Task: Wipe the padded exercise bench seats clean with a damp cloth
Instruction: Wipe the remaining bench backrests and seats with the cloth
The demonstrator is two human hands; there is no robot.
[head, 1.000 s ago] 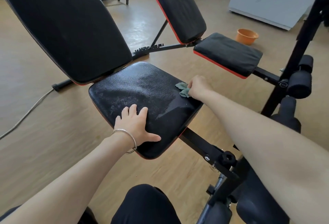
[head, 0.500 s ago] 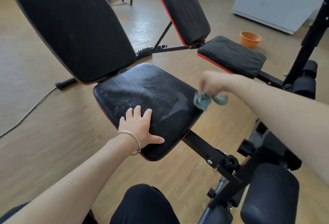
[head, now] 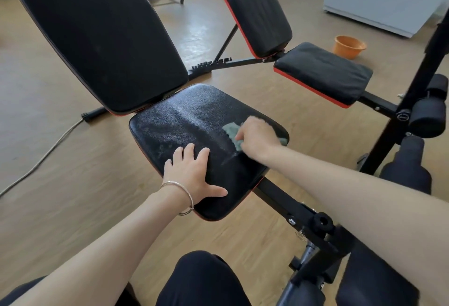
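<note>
Left hand: our left hand (head: 192, 174) lies flat on the near part of the seat (head: 194, 121). The fingers (head: 189, 152) are straight and spread, and they hold nothing. A thin bracelet (head: 181, 190) is on the wrist, which hangs over the seat's near left edge.
Right hand: our right hand (head: 255, 138) is on the right part of the seat, close to its right edge. Its fingers are bent over the cloth (head: 232, 130) and press it down. This hand looks a bit blurry.
Cloth: we see the green cloth poke out to the left from under the right hand. It touches the seat.
Seat edges: the far edge sits just under the big backrest (head: 97, 38).
Room on the seat: the far left part is bare, with pale smudges. There is a small gap between our hands.
Room around: the wood floor (head: 60, 184) is open to the left, with a cable (head: 36, 160) on it. More floor lies between our seat and the second seat (head: 323, 72). A black bar (head: 286, 201) runs from under our seat toward us.
Far off: an orange bowl (head: 349, 46) stands on the floor past the second seat.
</note>
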